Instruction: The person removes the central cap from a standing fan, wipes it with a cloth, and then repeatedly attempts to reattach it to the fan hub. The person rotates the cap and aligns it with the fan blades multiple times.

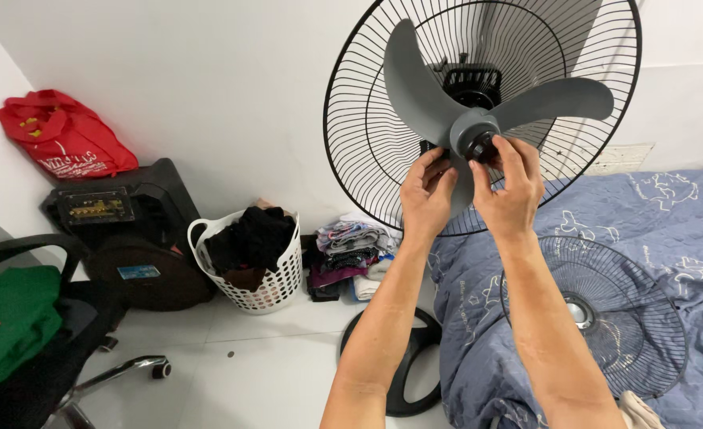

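Fan blade (478, 99), grey and three-lobed, is seated on the motor shaft in front of the black rear wire guard (367, 119), which is held up against the white wall above the edge of the bed. At the centre of the blade sits a small dark locking cap (482, 148), and both hands are gathered on it. The right hand (510, 191) is curled with thumb and fingertips pinching the cap from the right side; the left hand (427, 195) is partly closed, its fingertips pressed against the hub and the lower lobe just beside the cap, apparently to keep the blade from turning.

For the step in hand to be done well, the blade should be held steady by the left hand while the cap is turned by the right, so that no spin is lost to the rotor. The cap should be kept square to the shaft, since a tilted start could cross the thread. Fingers are best kept off the thin blade edges.

The loose front guard (598, 318) is lying flat on the blue patterned bedcover (685, 214), well apart from the hands. The round black fan base (407, 373) rests on the tiled floor below the forearms, near a white laundry basket (272, 286).
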